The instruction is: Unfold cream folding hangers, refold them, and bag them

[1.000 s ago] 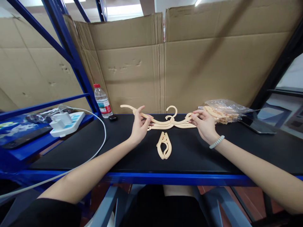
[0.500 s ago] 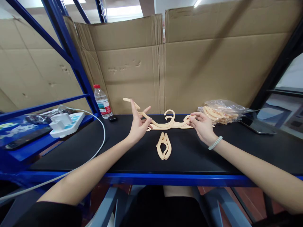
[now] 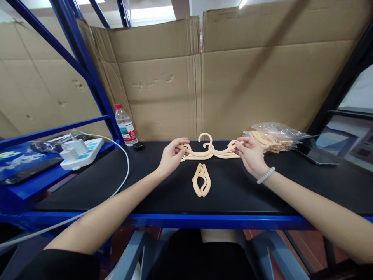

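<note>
A cream-coloured folding clothes hanger (image 3: 201,154) is stretched between my two hands, its hook pointing up. My left hand (image 3: 172,155) is closed on its left end, where the arm curls into a loop. Thumb and fingers of my right hand (image 3: 251,154) pinch the loop at the opposite end. Another opened hanger (image 3: 196,158) seems to lie just under and behind it, partly covered. Nearer me on the black tabletop (image 3: 163,194) rests a folded hanger (image 3: 201,181), touched by neither hand.
At the right back lie clear plastic bags of folded hangers (image 3: 271,140) beside a dark flat device (image 3: 317,157). A water bottle (image 3: 126,126) and a small black object (image 3: 138,146) stand back left. A white cable (image 3: 128,167) runs from near the power strip (image 3: 87,153). Cardboard (image 3: 163,85) walls the back.
The hanger's left arm, raised and tilted before, has swung down into line with the right one. My left hand's spread fingers have closed round its end. The hook has shifted slightly left.
</note>
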Available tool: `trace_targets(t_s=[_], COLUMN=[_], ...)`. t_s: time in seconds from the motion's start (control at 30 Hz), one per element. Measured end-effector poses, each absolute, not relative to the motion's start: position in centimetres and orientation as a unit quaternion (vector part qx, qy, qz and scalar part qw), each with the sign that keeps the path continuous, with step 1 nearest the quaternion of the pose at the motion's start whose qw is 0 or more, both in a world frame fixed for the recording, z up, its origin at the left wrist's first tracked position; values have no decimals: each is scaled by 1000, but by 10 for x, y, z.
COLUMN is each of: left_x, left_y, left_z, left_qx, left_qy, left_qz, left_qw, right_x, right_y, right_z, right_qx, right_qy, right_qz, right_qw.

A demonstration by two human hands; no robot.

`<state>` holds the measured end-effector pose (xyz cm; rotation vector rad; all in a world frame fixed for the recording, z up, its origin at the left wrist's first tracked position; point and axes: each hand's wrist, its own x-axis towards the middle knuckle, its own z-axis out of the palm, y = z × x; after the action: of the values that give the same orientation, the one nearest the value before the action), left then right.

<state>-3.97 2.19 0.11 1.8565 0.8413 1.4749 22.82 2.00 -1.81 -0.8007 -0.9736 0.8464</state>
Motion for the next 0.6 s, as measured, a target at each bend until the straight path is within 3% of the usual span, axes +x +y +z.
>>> trace_targets(t_s=[0.43,0.6], left_x=[-23,-18], left_y=[10,4], left_z=[0,-2], left_qx=[640,665], left_qy=[295,288], left_qz=[559,534], left_qw=[437,435], right_x=[211,198], right_y=[7,-4], right_z=[-11,-15], right_qx=[-356,-347], right_qy=[-473,-628], right_qz=[387,386], right_qw=[707,581])
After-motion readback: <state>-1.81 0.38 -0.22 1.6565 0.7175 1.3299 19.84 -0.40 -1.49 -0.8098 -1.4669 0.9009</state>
